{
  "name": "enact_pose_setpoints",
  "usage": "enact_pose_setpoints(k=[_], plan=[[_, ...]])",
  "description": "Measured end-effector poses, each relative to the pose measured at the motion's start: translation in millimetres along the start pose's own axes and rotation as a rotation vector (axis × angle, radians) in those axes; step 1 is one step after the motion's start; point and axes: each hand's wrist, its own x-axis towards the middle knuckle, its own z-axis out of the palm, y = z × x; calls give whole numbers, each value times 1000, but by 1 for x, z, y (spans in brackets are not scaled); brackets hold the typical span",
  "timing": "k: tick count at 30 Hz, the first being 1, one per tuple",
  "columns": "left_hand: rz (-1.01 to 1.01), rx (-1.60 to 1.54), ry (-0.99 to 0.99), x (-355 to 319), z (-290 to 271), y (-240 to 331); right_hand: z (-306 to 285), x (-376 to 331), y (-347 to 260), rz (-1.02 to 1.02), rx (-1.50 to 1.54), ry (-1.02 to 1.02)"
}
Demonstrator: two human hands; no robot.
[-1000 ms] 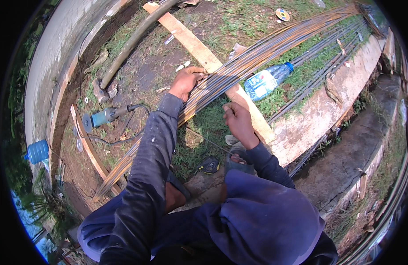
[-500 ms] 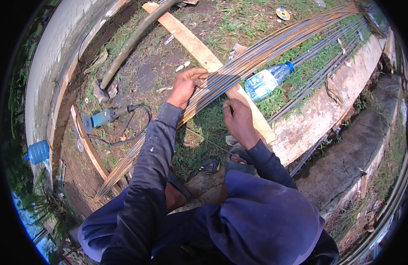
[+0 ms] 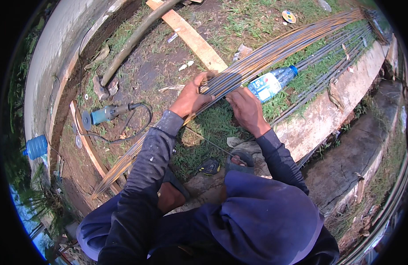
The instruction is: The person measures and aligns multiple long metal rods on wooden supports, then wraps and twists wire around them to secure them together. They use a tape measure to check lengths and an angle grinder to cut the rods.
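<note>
My left hand [image 3: 190,95] gripped the rod bundle [image 3: 274,53], fingers curled over the top of it. My right hand [image 3: 244,108] pressed against the same rods just beside it, fingers bent on them. The bundle ran slantwise over the grass, crossing a plank [image 3: 193,39]. A water bottle [image 3: 270,83] lay just beyond my right hand, and a grinder [image 3: 107,114] sat on the dirt to my left.

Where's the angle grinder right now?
In the head view, the blue angle grinder lies on bare dirt to the person's left, beyond the rebar bundle, well left of the left hand.
</note>
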Motion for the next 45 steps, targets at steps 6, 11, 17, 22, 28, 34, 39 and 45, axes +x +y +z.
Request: enact_pose_setpoints(k=[6,11,17,22,28,34,39,45], plan=[[-291,-434,97,0,-1,-5,-1,29,16,-70,87,-142],[18,111,4,-11,1,4,-6,52,13,-89,62,-266],[97,354,185,-18,25,-4,-4,61,9,-113,-5,-202],[133,357,189,-16,23,-7,-7,72,10,-130,-44,-359],[81,310,256,-16,0,-1,-10,97,12,-77,-57,-531],[-351,546,575,-16,-45,-14,-5,96,19,-57,-9,-508],[-25,683,427,-31,-20,32,-1,90,26,-6,24,-469],[-168,763,163,-27,27,27,0,96,9,-40,-110,-484]])
